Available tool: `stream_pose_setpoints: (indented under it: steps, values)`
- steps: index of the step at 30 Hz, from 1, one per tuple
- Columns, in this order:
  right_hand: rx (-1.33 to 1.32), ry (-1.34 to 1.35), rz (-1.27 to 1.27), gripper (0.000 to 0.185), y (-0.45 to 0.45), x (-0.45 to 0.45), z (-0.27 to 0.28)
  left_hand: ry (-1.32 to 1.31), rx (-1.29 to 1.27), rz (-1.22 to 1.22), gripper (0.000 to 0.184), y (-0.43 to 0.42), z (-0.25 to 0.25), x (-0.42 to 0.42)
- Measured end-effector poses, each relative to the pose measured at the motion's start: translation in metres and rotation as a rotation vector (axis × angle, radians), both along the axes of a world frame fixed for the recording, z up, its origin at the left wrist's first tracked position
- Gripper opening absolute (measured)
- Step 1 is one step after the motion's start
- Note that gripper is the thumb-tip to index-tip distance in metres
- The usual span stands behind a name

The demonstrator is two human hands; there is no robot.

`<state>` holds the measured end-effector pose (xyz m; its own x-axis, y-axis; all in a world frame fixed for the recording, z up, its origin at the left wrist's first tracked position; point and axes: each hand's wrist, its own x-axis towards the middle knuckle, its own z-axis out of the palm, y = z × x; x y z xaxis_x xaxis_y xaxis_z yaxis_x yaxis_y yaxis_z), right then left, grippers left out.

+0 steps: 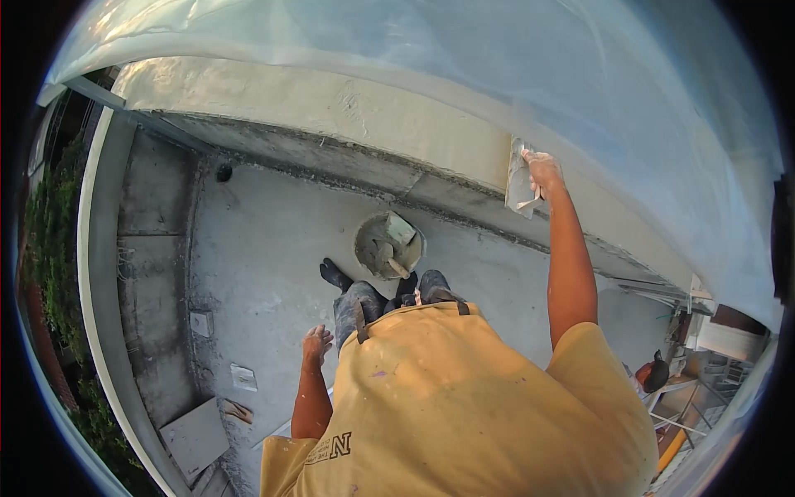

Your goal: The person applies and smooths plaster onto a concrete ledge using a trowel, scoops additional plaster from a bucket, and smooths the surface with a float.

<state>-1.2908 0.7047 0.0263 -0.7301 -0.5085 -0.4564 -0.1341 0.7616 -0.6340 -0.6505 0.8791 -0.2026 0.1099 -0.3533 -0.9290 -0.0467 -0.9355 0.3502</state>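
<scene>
My right hand (544,172) is closed round the handle of a flat metal trowel (521,178), whose blade lies against the plastered wall (397,116) at the upper right. Smears of plaster show on my fingers and on the blade. Low at my left side, my left hand (318,343) hangs with its fingers apart and holds nothing. By my feet stands a round bucket (359,248) of grey mix, with a small trowel (396,263) and a pale square board (400,229) in it.
Translucent plastic sheeting (580,74) hangs over the top. A low wall (98,248) runs down the left, with a square panel (195,439) near it. Scraps (243,378) lie on the grey floor (265,248). Another person (654,373) is beside scaffolding (700,406) at the lower right.
</scene>
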Motion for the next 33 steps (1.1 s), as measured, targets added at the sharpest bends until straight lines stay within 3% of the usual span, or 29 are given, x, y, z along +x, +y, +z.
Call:
stream_pose_setpoints:
  steps: [11,13,16,18,20,23,26,30,31,33]
  values:
    - [-0.063,-0.064,0.466,0.033,-0.148,0.166,0.019,-0.083,-0.088,0.022,0.045,-0.064,0.017,0.060]
    - [-0.020,0.059,0.611,0.032,-0.161,0.159,0.001,-0.084,-0.116,0.044,0.045,-0.066,0.024,0.068]
    - [-0.128,0.487,0.926,0.034,-0.151,0.138,0.006,-0.056,-0.149,0.103,0.044,-0.069,0.028,0.072]
    - [-0.141,0.594,0.951,0.039,-0.139,0.143,0.015,-0.047,-0.132,0.120,0.044,-0.061,0.027,0.080]
    - [-0.027,0.446,0.743,0.043,-0.129,0.148,0.013,-0.062,-0.054,0.098,0.042,-0.051,0.019,0.089]
    - [0.087,0.511,0.888,0.044,-0.108,0.156,-0.012,-0.065,0.027,0.018,0.040,-0.049,0.002,0.102]
    - [0.104,0.268,0.742,0.045,-0.077,0.171,0.009,-0.021,0.031,-0.049,0.039,-0.065,-0.011,0.117]
    - [-0.011,0.273,0.217,0.032,-0.042,0.123,-0.015,-0.012,-0.016,-0.080,0.043,-0.120,-0.004,0.123]
    - [0.020,0.155,0.064,0.031,-0.041,0.134,0.017,0.005,-0.046,-0.092,0.045,-0.138,0.003,0.125]
    - [0.009,0.165,0.003,0.032,-0.041,0.123,0.000,-0.009,-0.120,-0.091,0.046,-0.169,0.009,0.132]
